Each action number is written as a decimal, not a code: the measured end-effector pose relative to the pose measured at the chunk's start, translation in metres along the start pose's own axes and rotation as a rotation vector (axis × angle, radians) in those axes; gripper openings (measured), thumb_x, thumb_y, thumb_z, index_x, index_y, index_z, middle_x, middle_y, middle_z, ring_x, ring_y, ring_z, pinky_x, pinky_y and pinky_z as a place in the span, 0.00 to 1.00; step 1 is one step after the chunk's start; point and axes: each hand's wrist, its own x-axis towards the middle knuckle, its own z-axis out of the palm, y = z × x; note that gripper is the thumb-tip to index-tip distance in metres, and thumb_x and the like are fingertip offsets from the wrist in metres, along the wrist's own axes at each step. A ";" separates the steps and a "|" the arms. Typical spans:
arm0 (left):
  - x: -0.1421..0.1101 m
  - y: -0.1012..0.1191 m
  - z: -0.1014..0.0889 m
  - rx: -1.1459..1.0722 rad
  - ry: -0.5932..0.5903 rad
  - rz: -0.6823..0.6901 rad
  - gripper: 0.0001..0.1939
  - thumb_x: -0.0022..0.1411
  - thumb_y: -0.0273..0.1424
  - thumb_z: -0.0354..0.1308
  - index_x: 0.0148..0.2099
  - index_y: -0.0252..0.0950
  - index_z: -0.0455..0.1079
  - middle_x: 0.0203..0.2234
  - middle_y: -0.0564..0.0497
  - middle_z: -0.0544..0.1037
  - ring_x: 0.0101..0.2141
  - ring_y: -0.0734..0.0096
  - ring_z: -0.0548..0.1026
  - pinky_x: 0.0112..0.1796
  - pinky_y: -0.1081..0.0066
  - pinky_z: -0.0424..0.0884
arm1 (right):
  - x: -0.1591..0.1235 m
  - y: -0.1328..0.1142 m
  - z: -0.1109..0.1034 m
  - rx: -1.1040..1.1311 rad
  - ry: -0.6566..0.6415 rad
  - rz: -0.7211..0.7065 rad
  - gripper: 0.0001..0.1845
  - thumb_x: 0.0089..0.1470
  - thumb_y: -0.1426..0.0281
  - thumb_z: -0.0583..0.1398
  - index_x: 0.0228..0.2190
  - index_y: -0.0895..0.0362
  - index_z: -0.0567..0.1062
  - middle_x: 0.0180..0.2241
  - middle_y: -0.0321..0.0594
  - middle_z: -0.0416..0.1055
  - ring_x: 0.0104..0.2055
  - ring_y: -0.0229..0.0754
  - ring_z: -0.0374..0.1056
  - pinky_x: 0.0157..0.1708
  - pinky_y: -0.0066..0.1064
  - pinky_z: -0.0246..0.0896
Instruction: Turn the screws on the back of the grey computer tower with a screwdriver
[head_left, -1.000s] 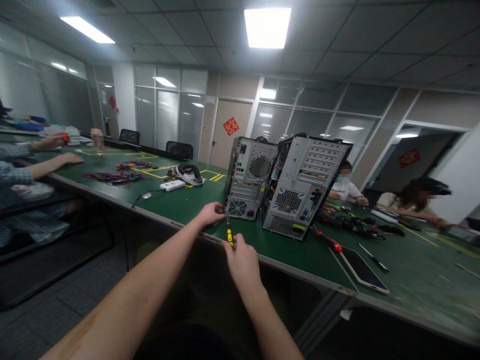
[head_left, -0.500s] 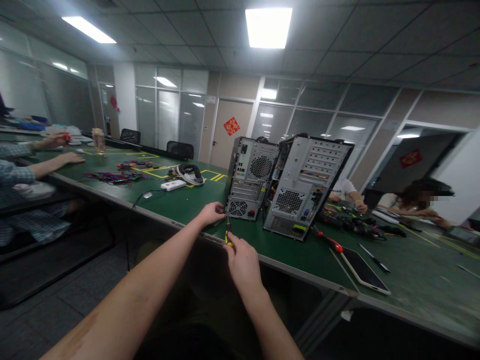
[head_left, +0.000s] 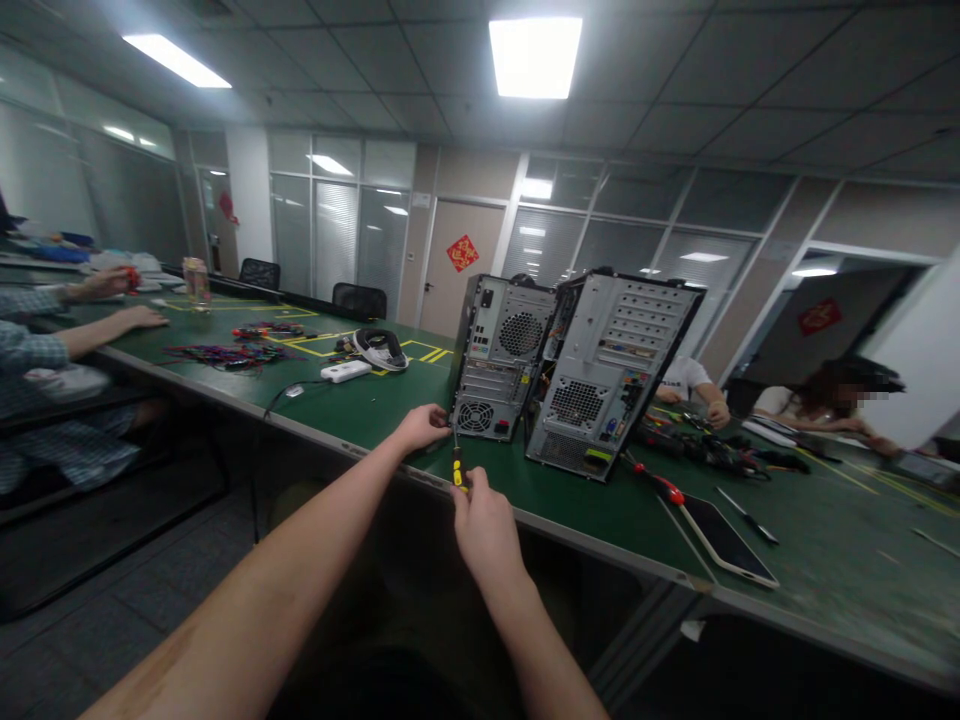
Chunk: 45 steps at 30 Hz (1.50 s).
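My right hand [head_left: 486, 525] is closed round the black and yellow handle of a screwdriver [head_left: 459, 470] at the table's front edge. The screwdriver's shaft points up and away, its tip at the lower left corner of a computer tower [head_left: 495, 385]. Beside that corner my left hand [head_left: 424, 428] has its fingers bent together near the tip; what they pinch, if anything, is too small to make out. The tower stands upright with its rear panel, fan grilles and ports facing me. A second computer tower [head_left: 592, 440], larger and tilted in view, stands just to its right.
Right of the towers lie a red-handled tool [head_left: 666, 488], a phone [head_left: 727, 540] and a thin pen-like tool [head_left: 748, 516]. Left are a white power strip [head_left: 346, 371], a headset-like device [head_left: 381, 350] and a cable bundle [head_left: 232, 355]. Other people sit at both sides.
The screwdriver handle has turned a little, showing more yellow, and my right hand's fingers have shifted on it. My left hand and both towers stay in place.
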 end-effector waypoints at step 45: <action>0.000 -0.001 0.000 -0.020 0.009 0.012 0.17 0.52 0.29 0.68 0.46 0.35 0.76 0.36 0.47 0.84 0.39 0.64 0.82 0.44 0.69 0.77 | -0.003 0.005 0.001 -0.155 0.079 -0.063 0.11 0.66 0.67 0.62 0.49 0.52 0.73 0.43 0.41 0.78 0.43 0.45 0.77 0.38 0.29 0.62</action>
